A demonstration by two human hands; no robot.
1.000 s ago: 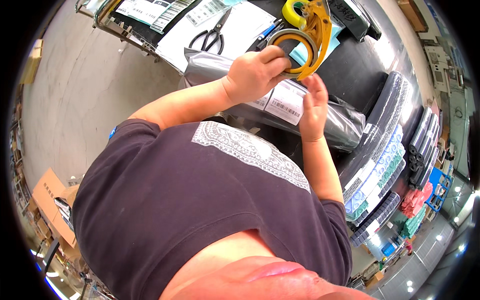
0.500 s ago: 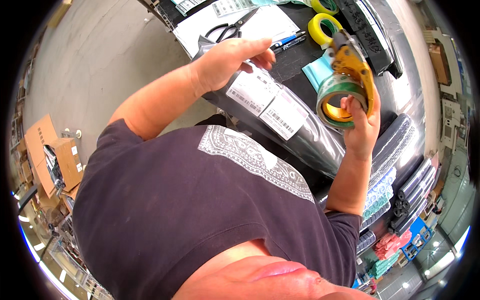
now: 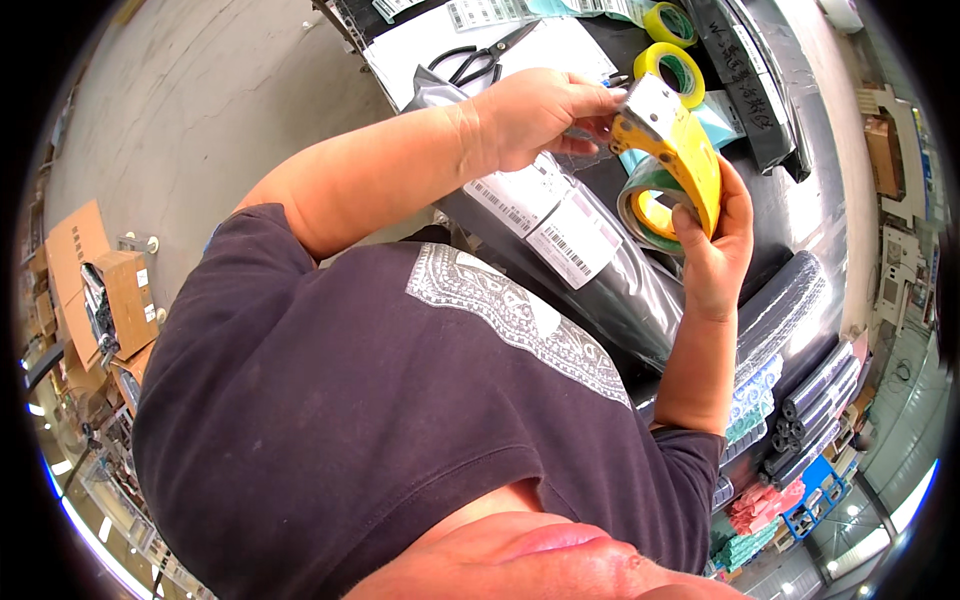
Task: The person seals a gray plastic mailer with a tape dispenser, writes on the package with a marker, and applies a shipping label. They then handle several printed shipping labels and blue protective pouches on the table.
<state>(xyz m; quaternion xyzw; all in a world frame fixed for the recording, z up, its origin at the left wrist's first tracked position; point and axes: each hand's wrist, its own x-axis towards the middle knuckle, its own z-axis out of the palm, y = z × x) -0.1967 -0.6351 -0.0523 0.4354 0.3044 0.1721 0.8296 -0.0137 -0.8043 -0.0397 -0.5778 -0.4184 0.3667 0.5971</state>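
My right hand [image 3: 718,240] grips a yellow tape dispenser [image 3: 690,150] loaded with a green-edged roll of tape, raised above the table. At the dispenser's metal front end, the thumb and bent fingers of my left hand [image 3: 545,118] close in and appear to touch it; any strip of tape between them is too small to make out. Beneath both hands lies a long parcel in dark plastic wrap [image 3: 640,300], slanting across the table edge. Two white barcode labels [image 3: 575,240] are stuck on its upper side, the farther one partly covered by my left hand.
Black-handled scissors [image 3: 485,58] rest on white paper [image 3: 410,55] at the far side. Beyond the dispenser are yellow tape rolls [image 3: 672,68] and a black package [image 3: 745,95]. Rolled dark bundles [image 3: 790,300] lie at the right. Cardboard boxes [image 3: 128,300] stand on the floor at left.
My left hand has moved right, from above the parcel to the dispenser's front end. My right hand has turned the dispenser so its metal head points toward the left hand.
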